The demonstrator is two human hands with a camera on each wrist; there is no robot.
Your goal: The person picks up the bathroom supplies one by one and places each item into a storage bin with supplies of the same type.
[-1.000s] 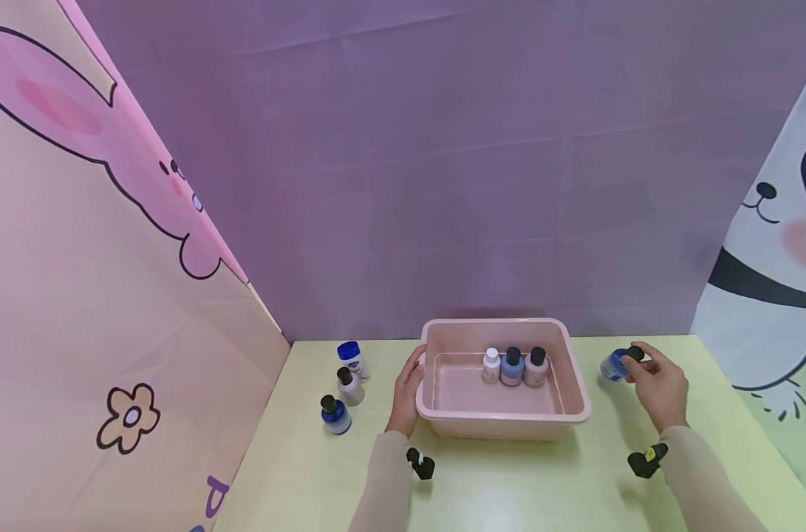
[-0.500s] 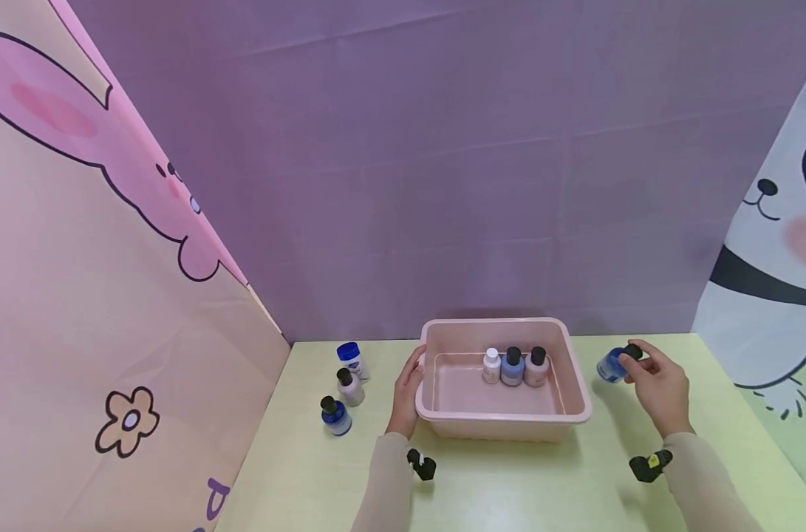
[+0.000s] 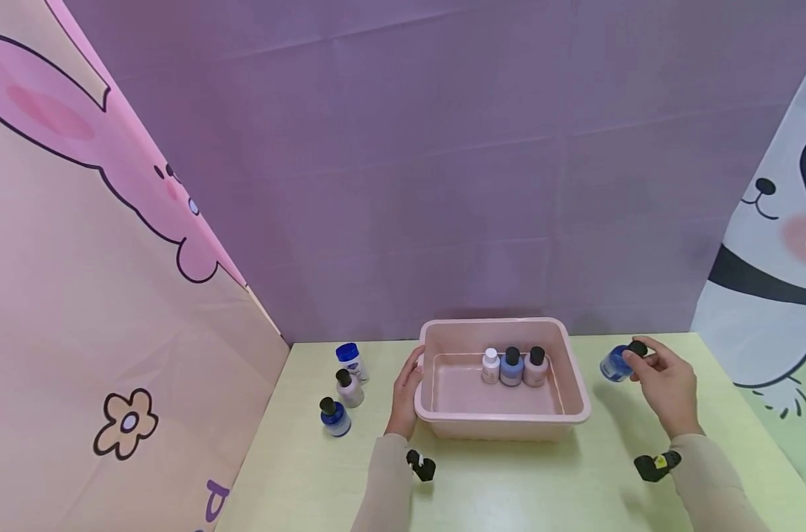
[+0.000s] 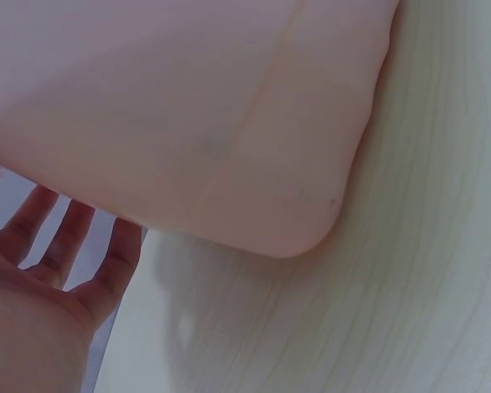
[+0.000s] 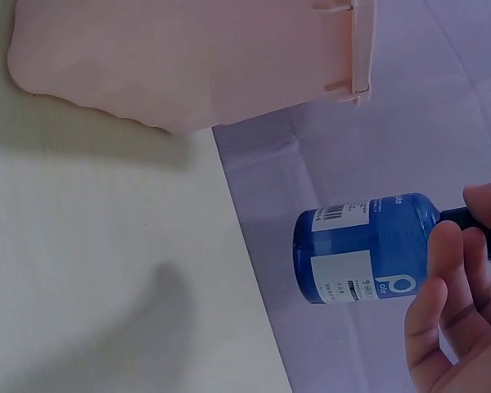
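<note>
Tabletop point(image 3: 496, 488), pale and faintly grained, meets a creased purple cloth point(image 3: 403, 185) (a rabbit print point(image 3: 139, 170) and a panda print point(image 3: 762, 332) flank it). Left hand point(image 3: 405, 397) rests against the left side of a pink bin point(image 3: 496, 430); well apart, the right hand point(image 3: 671, 389) pinches a blue bottle point(image 5: 352, 250) by its cap, tilted above the table right of the bin.

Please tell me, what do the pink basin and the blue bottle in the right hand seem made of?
Pink basin: probably plastic, semi-matt; smooth walls and rounded corners suggest moulding. Blue bottle: glossy glass or plastic, I cannot tell which; its body looks translucent.
</note>
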